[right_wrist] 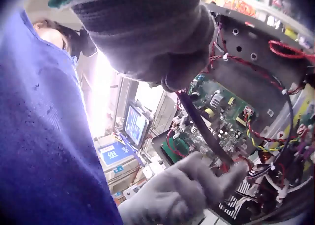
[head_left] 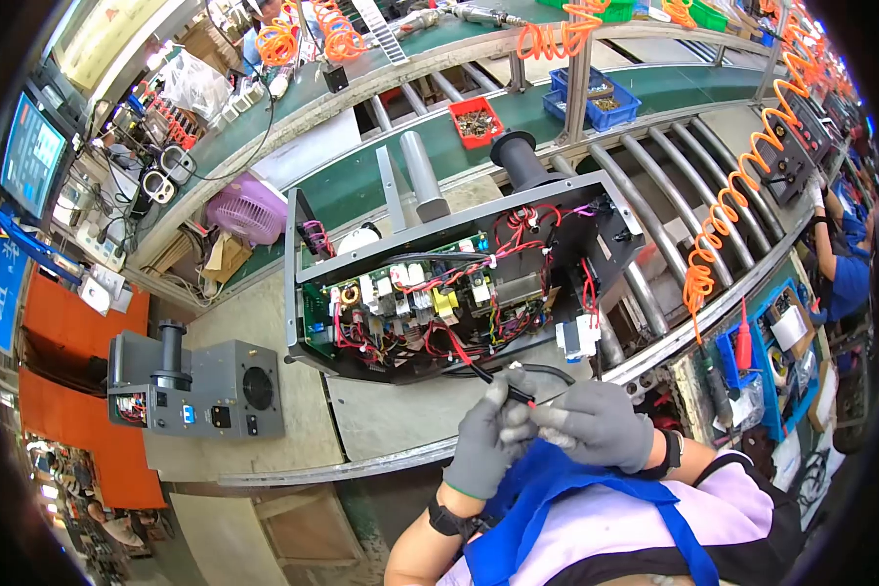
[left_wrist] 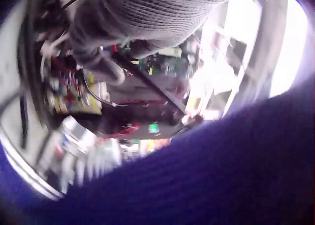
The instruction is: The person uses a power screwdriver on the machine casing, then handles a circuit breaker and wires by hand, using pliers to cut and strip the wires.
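Observation:
Both hands wear grey gloves and meet in front of an open dark metal case full of wiring and circuit boards. My left hand pinches a black-sleeved cable that comes out of the case with red wires. Beside it, my right hand pinches the cable's end, where a bit of red shows. In the right wrist view the black sleeve runs between the right hand and the left hand. The left wrist view is blurred; the sleeve leaves the left hand there.
A second grey unit stands at the left on the bench. Metal rollers lie right of the case, under a coiled orange hose. Behind are a red tray and blue bins; a red-handled tool is at the right.

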Available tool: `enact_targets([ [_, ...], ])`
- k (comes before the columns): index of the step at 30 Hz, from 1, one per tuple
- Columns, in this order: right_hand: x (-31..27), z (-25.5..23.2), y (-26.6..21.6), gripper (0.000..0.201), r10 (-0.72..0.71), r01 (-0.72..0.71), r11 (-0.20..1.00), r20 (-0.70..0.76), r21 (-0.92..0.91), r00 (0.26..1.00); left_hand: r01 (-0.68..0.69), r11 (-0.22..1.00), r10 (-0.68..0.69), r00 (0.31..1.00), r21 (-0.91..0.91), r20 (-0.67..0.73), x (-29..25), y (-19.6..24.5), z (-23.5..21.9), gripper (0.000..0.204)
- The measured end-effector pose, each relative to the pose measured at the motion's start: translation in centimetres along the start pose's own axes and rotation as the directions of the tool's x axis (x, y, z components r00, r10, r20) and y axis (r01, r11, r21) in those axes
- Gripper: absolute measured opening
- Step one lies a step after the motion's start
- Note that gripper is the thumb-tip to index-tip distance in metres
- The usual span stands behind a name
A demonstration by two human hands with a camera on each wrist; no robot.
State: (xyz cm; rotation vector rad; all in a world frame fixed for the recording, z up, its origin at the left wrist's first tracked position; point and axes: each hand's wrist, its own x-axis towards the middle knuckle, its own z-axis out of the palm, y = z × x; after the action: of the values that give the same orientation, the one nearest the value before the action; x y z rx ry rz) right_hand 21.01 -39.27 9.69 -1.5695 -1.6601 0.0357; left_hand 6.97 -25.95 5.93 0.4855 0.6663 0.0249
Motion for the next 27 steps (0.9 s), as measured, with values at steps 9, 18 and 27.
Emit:
enact_targets([
  [9,0.0,0.7,0.5,0.03,-0.117,0.118,0.989,-0.011,0.088,0.993,-0.214,0.968,0.191,0.967,-0.133,-0.167,6.9,3.7,-4.9,0.025],
  [18,-3.7,0.4,2.0,0.023,0.671,-0.524,0.588,-0.009,0.617,0.742,-0.164,0.867,0.155,0.986,-0.47,-0.058,6.2,-1.6,-2.6,0.027],
  [27,-4.0,-1.9,0.7,0.021,0.79,-0.674,0.505,0.024,0.539,0.612,-0.459,0.879,0.385,0.843,-0.128,-0.376,11.0,-0.6,-6.3,0.021],
])
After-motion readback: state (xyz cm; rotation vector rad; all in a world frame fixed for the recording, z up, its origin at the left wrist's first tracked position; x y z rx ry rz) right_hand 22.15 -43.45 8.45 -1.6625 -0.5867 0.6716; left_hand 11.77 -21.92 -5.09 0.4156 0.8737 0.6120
